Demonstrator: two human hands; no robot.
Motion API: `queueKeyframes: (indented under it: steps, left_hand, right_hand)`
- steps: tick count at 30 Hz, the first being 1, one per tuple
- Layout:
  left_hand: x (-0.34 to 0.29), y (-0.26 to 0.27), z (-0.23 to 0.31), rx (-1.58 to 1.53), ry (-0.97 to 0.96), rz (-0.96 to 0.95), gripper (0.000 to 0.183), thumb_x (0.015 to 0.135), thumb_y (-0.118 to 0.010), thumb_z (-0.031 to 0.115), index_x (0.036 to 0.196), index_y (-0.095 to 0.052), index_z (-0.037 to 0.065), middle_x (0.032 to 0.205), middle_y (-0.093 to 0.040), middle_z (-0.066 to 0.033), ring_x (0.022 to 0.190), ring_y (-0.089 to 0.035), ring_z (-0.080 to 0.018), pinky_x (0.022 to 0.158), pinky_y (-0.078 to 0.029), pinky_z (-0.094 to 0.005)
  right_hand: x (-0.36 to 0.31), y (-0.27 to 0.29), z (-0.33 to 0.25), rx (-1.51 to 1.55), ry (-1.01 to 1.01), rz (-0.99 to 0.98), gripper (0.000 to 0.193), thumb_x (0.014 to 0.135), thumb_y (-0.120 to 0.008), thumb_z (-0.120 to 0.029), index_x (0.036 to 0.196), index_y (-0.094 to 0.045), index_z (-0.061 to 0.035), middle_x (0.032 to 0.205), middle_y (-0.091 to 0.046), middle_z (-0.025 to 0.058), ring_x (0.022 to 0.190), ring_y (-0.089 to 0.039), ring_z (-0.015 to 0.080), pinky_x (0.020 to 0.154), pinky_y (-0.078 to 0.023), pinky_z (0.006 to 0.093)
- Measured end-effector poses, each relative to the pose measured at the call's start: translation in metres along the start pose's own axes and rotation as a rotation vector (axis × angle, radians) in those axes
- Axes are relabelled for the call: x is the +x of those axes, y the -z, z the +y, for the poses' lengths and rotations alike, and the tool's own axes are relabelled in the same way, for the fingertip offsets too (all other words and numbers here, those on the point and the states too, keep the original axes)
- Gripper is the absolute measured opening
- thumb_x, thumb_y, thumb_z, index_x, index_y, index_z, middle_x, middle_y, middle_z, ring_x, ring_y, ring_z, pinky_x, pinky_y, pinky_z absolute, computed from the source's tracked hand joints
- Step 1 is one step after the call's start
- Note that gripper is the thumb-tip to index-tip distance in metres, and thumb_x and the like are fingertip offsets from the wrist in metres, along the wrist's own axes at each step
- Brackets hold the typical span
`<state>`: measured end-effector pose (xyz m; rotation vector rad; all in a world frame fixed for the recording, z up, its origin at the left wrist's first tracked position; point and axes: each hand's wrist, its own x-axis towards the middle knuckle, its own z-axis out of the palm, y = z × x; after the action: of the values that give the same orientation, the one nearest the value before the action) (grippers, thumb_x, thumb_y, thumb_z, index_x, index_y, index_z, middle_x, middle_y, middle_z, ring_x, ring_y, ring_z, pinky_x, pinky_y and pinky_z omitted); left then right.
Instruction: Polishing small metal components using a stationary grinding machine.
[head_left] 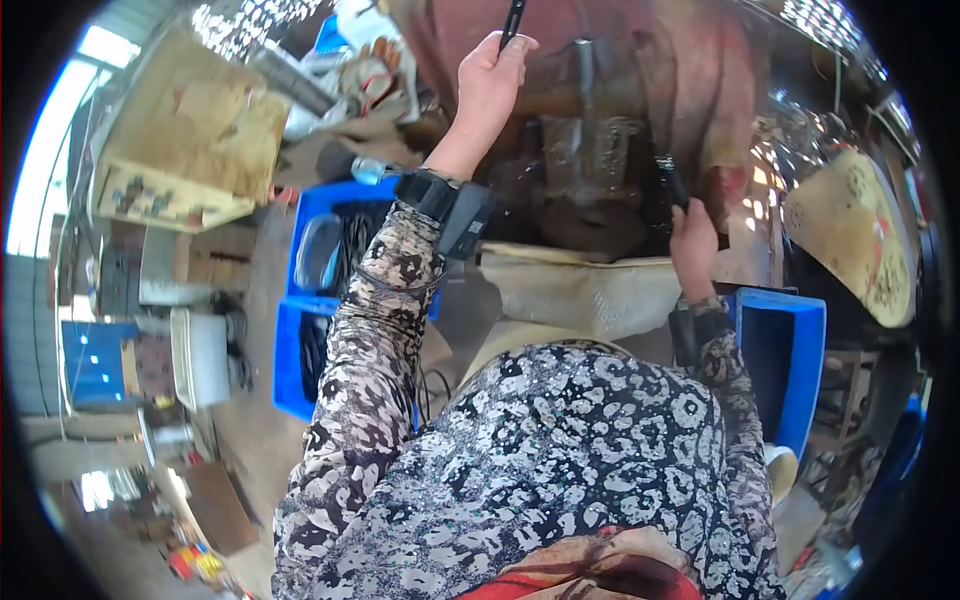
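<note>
My left hand (492, 75) is raised at the far middle, its fingers closed round a slim black bar-like piece (513, 22) that sticks up past them. Lower and to the right, my right hand (692, 240) is closed on a dark, narrow handle-shaped tool (673, 182), whose tip points toward a brown, worn machine (590, 105). The exact kind of both pieces is too unclear to make out. Between my hands lies the machine's dark, oily-looking working area (595, 222), with a pale plate-like part standing at its middle.
Blue bins with black strip-like parts (318, 345) stand to the left, and another blue bin (790, 340) to the right. A yellowish, stained metal box (190, 130) is at the far left. A pale cloth-like sheet (575, 290) hangs at the machine's near edge.
</note>
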<state>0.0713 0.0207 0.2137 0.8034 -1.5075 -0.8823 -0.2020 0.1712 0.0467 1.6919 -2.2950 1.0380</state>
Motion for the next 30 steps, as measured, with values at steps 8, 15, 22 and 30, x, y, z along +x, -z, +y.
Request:
queueKeyframes:
  steps: [8,15,22,30]
  left_hand:
    - [0.084,-0.071,-0.014,0.502,-0.535,0.159,0.016,0.093,-0.054,0.022,0.089,-0.057,0.006,0.077,-0.063,-0.0126,0.075,-0.061,-0.0349,0.065,-0.047,-0.0448]
    - [0.104,-0.085,-0.035,0.845,-0.682,0.088,0.016,0.093,-0.054,0.026,0.095,-0.059,0.01,0.081,-0.064,-0.014,0.078,-0.062,-0.0349,0.065,-0.048,-0.0449]
    - [0.098,-0.081,-0.021,0.844,-0.67,0.083,0.016,0.094,-0.054,0.027,0.096,-0.059,0.012,0.069,-0.062,-0.0133,0.064,-0.062,-0.035,0.056,-0.047,-0.0456]
    - [0.093,-0.077,-0.013,0.88,-0.735,0.121,0.016,0.094,-0.055,0.026,0.095,-0.059,0.011,0.065,-0.062,-0.0132,0.06,-0.062,-0.0342,0.054,-0.047,-0.0435]
  right_hand:
    - [-0.008,0.005,-0.017,-0.038,0.055,0.048,0.018,0.088,-0.06,-0.021,0.094,-0.051,-0.0059,0.091,-0.061,0.0163,0.075,-0.061,0.0395,0.063,-0.048,0.0486]
    - [-0.008,0.025,-0.037,0.015,-0.02,0.02,0.02,0.087,-0.06,-0.019,0.101,-0.054,-0.0051,0.091,-0.062,0.0154,0.079,-0.061,0.0374,0.065,-0.048,0.047]
    - [-0.015,0.038,-0.044,-0.008,0.041,0.041,0.017,0.085,-0.061,-0.017,0.097,-0.054,-0.0058,0.087,-0.059,0.0119,0.075,-0.062,0.0335,0.062,-0.05,0.0424]
    - [-0.02,0.046,-0.05,0.002,0.009,-0.019,0.02,0.086,-0.061,-0.018,0.1,-0.055,-0.0056,0.09,-0.061,0.0134,0.078,-0.062,0.0342,0.064,-0.049,0.0428]
